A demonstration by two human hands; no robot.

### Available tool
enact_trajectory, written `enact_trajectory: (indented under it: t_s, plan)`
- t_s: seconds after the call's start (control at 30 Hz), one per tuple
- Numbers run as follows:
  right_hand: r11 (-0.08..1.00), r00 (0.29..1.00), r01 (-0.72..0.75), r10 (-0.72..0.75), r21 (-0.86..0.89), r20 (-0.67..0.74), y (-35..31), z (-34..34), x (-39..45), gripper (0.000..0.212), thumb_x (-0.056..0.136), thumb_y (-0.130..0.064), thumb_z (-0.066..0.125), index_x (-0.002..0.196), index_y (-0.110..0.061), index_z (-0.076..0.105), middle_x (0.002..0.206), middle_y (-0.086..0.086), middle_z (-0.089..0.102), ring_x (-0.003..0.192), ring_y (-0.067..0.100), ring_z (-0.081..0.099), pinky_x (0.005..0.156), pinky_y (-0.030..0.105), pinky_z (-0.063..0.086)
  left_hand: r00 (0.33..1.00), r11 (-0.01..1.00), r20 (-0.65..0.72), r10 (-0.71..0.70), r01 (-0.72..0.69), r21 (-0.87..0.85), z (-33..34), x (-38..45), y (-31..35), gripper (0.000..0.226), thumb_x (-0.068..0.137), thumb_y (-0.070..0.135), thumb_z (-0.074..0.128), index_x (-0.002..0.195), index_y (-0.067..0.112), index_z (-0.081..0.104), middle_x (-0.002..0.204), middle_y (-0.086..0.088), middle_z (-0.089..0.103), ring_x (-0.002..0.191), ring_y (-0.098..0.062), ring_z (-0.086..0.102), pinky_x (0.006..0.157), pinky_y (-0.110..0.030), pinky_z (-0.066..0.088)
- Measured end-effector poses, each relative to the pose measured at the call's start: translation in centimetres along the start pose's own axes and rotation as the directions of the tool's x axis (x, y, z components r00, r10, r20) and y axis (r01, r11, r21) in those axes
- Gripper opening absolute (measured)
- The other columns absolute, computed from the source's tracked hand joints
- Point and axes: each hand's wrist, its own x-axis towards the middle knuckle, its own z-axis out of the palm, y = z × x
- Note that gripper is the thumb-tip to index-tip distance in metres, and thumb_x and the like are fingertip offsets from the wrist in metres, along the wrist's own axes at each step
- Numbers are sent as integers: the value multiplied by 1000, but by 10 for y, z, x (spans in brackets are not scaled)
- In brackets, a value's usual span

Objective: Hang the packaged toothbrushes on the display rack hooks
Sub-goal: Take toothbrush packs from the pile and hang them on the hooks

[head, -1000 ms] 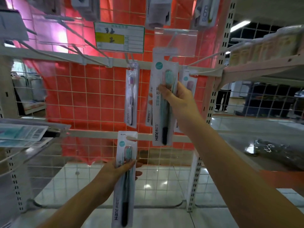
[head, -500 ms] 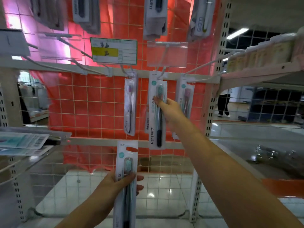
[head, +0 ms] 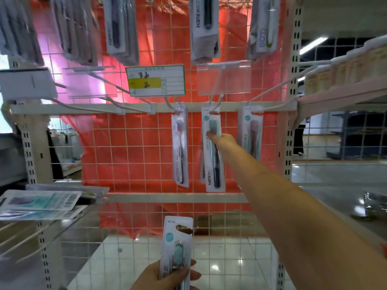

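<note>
Hung pack: the teal pack (head: 212, 151) is hanging from the middle hook (head: 215, 105) on the rack bar (head: 83, 108), at 12 o'clock from you.
Right hand: your right hand (head: 225, 142) is pinching that pack just below the brush head, thumb on its front.
Spare pack: your left hand (head: 167, 277) is gripping a second teal pack (head: 177, 248) upright at 6 o'clock, fingers wrapping round its lower part.
Neighbours: a pink pack (head: 180, 147) is hanging at the hung pack's 9 o'clock, another pack (head: 251, 132) at its 3 o'clock.
Above: a price tag (head: 155, 80) is sitting at 11 o'clock.
</note>
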Motion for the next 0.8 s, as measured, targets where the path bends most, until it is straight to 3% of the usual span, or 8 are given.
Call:
enact_trajectory:
  t_s: [0.1,0.17,0.27,0.33,0.43,0.6,0.73,0.8]
  plan:
    - [993,999,-8,3,-116,-48,-4,-3,-2,57,92,-40,56,130,1,48,122,15,58,114,34,54,81,34,40,997,999,-61,-38,39,11,-5,6,-5,39,72,3,73,105,-9,56,51,-9,67,41,-14,63,70,-29,49]
    - [990,998,5,-13,-143,-56,-2,-6,-3,55,91,-41,57,126,1,52,118,14,60,109,32,57,83,35,44,997,997,-59,-58,61,43,-5,1,-2,72,41,26,91,100,1,60,62,-8,72,50,-17,68,57,-23,53]
    - [980,997,28,-41,-195,-62,4,-13,-7,48,93,-37,57,122,0,51,112,10,58,100,26,55,82,34,43,993,994,-72,-95,99,55,-2,0,3,101,8,42,94,96,5,60,72,-9,74,59,-21,71,52,-23,54]
    - [976,995,54,-71,-213,-75,10,-19,-14,43,94,-34,55,124,-3,49,115,9,56,95,20,49,80,31,39,996,996,-53,-68,71,55,2,-2,8,80,35,33,95,102,4,61,78,-9,75,65,-21,72,52,-22,54]
    - [961,992,100,-115,-259,-46,20,-28,-35,37,96,-28,54,125,-6,49,123,8,55,98,15,48,83,27,38,995,998,-98,24,-18,55,15,-4,24,29,82,8,65,110,3,60,80,-8,75,69,-21,72,56,-24,55]
    - [865,972,232,-219,-444,82,27,-47,-77,29,97,-21,52,122,-7,52,122,6,57,102,12,52,86,22,41,985,987,-79,156,-153,50,37,-8,54,24,78,18,64,101,11,61,83,-4,75,76,-21,72,61,-25,55]
    - [749,950,312,-267,-585,163,26,-66,-111,26,97,-20,51,121,-9,55,117,3,59,102,11,54,82,19,42,964,963,-41,262,-259,78,45,-12,84,21,78,22,63,98,13,64,79,5,74,69,0,68,54,-11,49]
    - [726,947,322,-258,-607,193,29,-74,-130,25,96,-21,51,119,-11,56,113,0,59,97,8,52,80,18,41,956,956,-40,289,-286,72,48,-13,101,32,70,29,64,99,15,65,87,3,74,79,-6,68,65,-19,52]
